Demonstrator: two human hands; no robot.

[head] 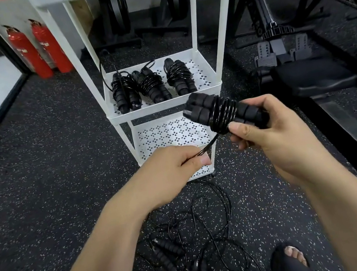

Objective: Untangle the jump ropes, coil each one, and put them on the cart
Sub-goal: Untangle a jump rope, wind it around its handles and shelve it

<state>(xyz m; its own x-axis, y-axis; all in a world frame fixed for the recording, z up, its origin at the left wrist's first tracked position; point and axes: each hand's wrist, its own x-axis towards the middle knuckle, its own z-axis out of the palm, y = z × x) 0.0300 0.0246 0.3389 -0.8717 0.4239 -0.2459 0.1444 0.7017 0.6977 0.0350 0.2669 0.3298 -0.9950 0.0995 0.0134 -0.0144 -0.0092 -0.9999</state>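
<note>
The right hand (267,129) is curled round a black jump rope with two foam handles (221,113), the handles held side by side and the thin glossy cord wound several turns round their middle. The left hand (173,168) pinches the cord's loose tail (206,149) between thumb and fingers, just below the bundle. Both are held in front of the white metal cart (223,31), near the front right corner of its middle shelf (163,109). On that raised-rim shelf, three coiled black ropes (152,85) lie side by side. The rightmost stops short of the right rim, with perforated metal showing between. The perforated lower shelf (172,134) shows behind the hands. On the speckled black rubber floor (47,170) between the forearms lie tangled black ropes (191,240), their loops reaching the cart's foot. A sandalled foot (291,256) rests beside them. Two red fire extinguishers (38,47) stand left of the cart.
</note>
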